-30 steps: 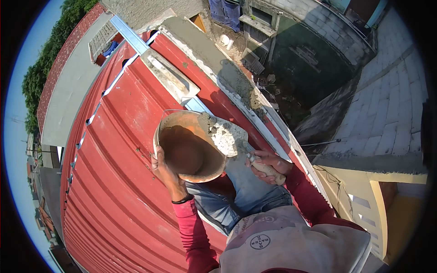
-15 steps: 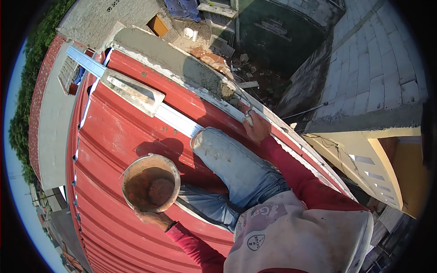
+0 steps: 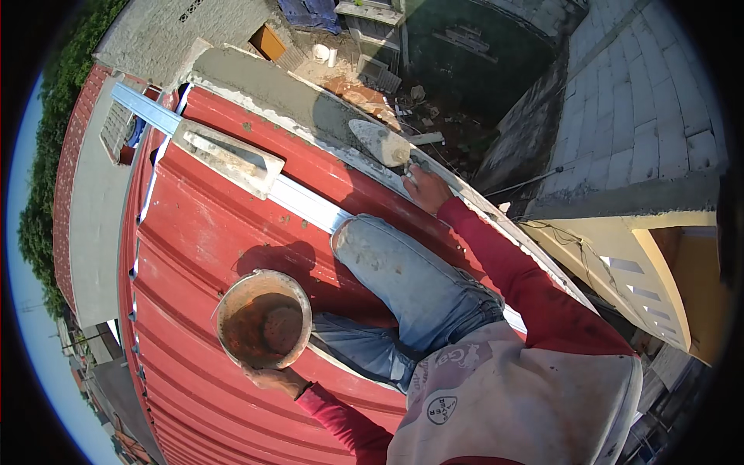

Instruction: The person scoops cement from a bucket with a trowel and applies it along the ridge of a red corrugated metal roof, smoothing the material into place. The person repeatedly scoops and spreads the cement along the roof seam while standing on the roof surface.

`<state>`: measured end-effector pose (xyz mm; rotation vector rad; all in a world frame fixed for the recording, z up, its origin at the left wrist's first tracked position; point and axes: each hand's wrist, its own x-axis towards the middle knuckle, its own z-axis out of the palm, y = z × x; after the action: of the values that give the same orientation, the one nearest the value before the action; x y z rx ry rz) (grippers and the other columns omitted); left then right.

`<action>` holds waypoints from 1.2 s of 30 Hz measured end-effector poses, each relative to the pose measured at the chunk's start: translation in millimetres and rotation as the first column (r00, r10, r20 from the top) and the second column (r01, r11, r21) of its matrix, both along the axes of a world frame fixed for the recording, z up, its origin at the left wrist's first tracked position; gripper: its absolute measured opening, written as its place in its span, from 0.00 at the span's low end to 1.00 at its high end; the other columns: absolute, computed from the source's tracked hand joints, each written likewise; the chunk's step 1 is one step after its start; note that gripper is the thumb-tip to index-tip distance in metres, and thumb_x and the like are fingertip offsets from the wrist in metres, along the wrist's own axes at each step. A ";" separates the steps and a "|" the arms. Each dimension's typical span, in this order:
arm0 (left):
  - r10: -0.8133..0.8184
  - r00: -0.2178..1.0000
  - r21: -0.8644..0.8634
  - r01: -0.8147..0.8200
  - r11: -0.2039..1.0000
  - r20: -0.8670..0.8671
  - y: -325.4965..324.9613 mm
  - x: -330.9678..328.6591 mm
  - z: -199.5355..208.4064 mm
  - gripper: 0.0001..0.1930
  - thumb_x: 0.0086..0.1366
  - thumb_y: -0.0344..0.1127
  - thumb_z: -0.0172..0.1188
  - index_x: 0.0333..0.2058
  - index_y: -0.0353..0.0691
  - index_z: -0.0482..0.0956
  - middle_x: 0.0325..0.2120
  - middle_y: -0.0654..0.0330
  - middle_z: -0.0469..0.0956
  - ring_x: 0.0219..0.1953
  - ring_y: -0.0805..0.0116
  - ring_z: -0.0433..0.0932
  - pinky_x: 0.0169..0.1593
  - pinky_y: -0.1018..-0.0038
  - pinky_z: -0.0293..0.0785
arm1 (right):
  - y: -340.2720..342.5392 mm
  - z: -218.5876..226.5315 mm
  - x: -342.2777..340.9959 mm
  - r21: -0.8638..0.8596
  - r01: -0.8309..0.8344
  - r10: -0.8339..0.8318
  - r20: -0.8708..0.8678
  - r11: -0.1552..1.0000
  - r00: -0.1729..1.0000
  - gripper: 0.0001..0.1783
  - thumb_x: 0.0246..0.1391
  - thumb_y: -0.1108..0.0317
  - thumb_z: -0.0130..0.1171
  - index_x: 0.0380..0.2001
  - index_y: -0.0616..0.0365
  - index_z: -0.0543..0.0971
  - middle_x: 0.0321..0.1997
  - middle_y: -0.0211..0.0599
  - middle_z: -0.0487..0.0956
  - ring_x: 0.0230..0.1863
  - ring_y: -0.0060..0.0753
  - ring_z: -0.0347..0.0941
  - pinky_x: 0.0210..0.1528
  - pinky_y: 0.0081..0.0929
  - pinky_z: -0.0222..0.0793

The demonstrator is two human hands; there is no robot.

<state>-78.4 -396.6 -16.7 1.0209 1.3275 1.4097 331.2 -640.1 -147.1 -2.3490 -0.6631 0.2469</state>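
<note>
Since a second ago, in the head view, the round rust-stained mortar bucket [image 3: 263, 319] has come down from in front of the person's chest to the red corrugated metal roof sheet [image 3: 186, 232], and the right hand [image 3: 425, 188] has reached out to the wall edge. The left hand [image 3: 277, 381] is closed on the bucket's near rim, steadying it beside the bent knee. The right hand grips the handle of a grey mortar-caked steel trowel [image 3: 378, 142], its blade lying on the wet grey mortar strip [image 3: 287, 97] that runs along the roof's upper edge.

Risks, as a judgement: the sheet slopes, so the bucket could slide or tip if the left hand lets go; mortar could drop off the trowel into the yard below; the person kneels close to an open drop.

Count: one bucket, one trowel, one long wooden float [image 3: 225, 157] lying on the roof, two hands.
</note>
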 end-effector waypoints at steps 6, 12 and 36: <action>0.005 0.999 0.016 -0.005 1.000 -0.038 -6.2 1.7 4.7 0.25 0.70 0.41 0.45 0.56 0.25 0.71 0.56 0.44 0.71 0.55 0.52 0.72 0.61 0.58 0.68 | 26.2 16.4 -66.0 0.140 0.789 0.059 -0.990 0.598 0.131 0.19 0.64 0.47 0.48 0.35 0.53 0.69 0.19 0.31 0.69 0.19 0.33 0.71 0.18 0.41 0.70; 0.014 0.995 0.069 -0.007 0.998 -0.101 -1.3 1.9 -5.6 0.26 0.69 0.43 0.45 0.55 0.25 0.73 0.54 0.43 0.72 0.54 0.52 0.73 0.60 0.56 0.69 | 127.1 -7.2 -80.8 0.172 0.975 0.187 -0.972 0.144 0.144 0.18 0.65 0.46 0.48 0.36 0.50 0.69 0.27 0.34 0.73 0.19 0.35 0.71 0.19 0.43 0.71; 0.014 0.995 0.047 -0.009 0.999 -0.103 -9.6 -2.1 0.0 0.27 0.71 0.46 0.43 0.55 0.26 0.72 0.54 0.46 0.71 0.55 0.53 0.71 0.59 0.57 0.71 | 213.2 46.8 33.6 0.017 0.092 -0.080 -0.341 0.996 0.937 0.26 0.65 0.50 0.43 0.46 0.66 0.74 0.42 0.65 0.79 0.45 0.65 0.77 0.49 0.54 0.74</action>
<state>-80.5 -406.1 -16.7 1.1321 1.3832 1.4182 364.8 -426.8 -100.3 -2.2218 -0.3910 0.5831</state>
